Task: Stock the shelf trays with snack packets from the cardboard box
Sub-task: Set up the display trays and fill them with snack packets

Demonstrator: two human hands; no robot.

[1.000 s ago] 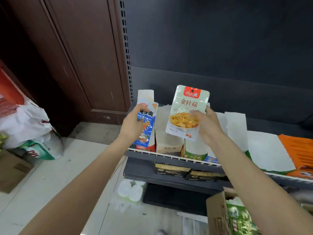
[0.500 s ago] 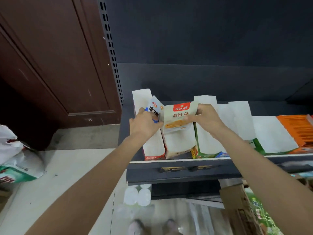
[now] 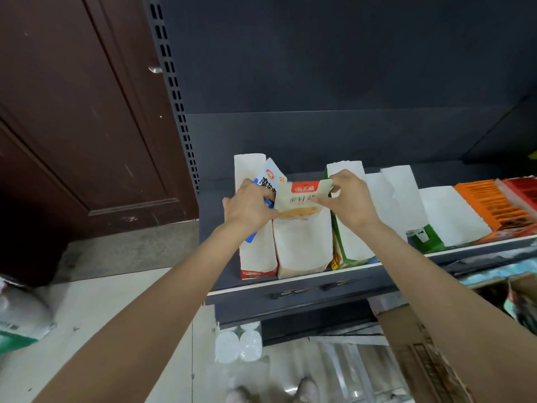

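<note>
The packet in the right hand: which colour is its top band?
Red, on the packet in the head view.

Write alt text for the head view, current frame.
A person's right hand lowers a white snack packet with a red header into the second tray from the left on a dark shelf, while the left hand holds a blue-and-white packet over the leftmost tray.

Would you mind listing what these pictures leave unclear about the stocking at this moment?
- Head view: the blue-and-white snack packet is mostly hidden behind the left hand.
- The brown cardboard box is cut off by the frame's edge and crossed by the right forearm; its contents are blurred.
- Print on the white red-topped snack packet is too blurred to read.
</note>
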